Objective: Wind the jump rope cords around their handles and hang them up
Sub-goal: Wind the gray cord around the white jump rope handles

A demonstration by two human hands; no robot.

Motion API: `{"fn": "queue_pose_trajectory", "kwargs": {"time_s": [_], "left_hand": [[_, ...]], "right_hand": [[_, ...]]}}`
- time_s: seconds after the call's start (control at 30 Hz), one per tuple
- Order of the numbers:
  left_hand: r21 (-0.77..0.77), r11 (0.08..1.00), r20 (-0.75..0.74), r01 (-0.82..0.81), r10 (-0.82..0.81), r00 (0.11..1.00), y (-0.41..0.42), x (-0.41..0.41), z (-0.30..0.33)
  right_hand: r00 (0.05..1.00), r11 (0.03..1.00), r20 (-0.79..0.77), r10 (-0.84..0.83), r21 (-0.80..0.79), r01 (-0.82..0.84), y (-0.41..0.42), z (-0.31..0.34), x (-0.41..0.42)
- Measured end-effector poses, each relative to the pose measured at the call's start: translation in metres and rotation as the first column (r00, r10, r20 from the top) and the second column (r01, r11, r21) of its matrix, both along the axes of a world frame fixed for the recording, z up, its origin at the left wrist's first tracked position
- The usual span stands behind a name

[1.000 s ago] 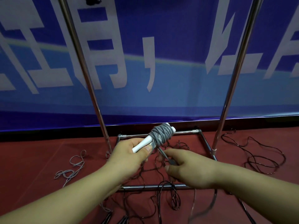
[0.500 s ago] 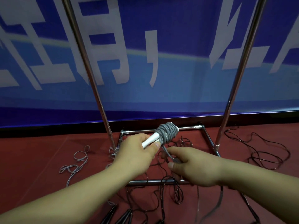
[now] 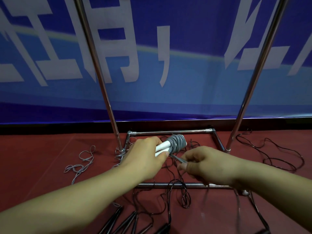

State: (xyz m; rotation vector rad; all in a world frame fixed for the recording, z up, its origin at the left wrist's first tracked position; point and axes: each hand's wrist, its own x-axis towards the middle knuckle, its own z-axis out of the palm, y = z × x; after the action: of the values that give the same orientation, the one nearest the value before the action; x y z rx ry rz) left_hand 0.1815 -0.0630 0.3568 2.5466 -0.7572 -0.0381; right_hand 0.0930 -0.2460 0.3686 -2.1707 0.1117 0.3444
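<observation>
The grey cord is wound around the white handles, gripped in the left hand. The right hand pinches its loose end; best pull tight and tuck it. Black ropes tangle by the metal rack.

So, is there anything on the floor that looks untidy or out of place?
Yes. Black cords lie tangled across the metal rack base, another black cord sprawls at the right, and a loose gray cord lies at the left. None is wound or hung yet.
</observation>
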Motion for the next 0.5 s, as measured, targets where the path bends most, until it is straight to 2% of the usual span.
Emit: {"fn": "queue_pose_trajectory", "kwargs": {"time_s": [0.13,0.3,0.4,0.5], "left_hand": [[0.136,0.982,-0.021,0.133,-0.131,0.991,0.001,-0.005,0.003],[0.308,0.888,-0.137,0.342,-0.315,0.939,0.000,-0.015,0.008],[0.331,0.823,-0.194,0.461,-0.419,0.887,0.000,-0.020,0.011],[0.285,0.813,-0.232,0.509,-0.456,0.859,0.002,-0.019,0.014]], "right_hand": [[0.980,0.941,0.139,0.144,-0.326,-0.092,-0.005,0.005,-0.003],[0.927,0.821,0.212,0.310,-0.551,-0.149,-0.007,0.005,-0.005],[0.910,0.777,0.240,0.338,-0.616,-0.126,-0.008,0.009,-0.005],[0.915,0.806,0.256,0.313,-0.580,-0.113,-0.017,0.009,-0.001]]}}
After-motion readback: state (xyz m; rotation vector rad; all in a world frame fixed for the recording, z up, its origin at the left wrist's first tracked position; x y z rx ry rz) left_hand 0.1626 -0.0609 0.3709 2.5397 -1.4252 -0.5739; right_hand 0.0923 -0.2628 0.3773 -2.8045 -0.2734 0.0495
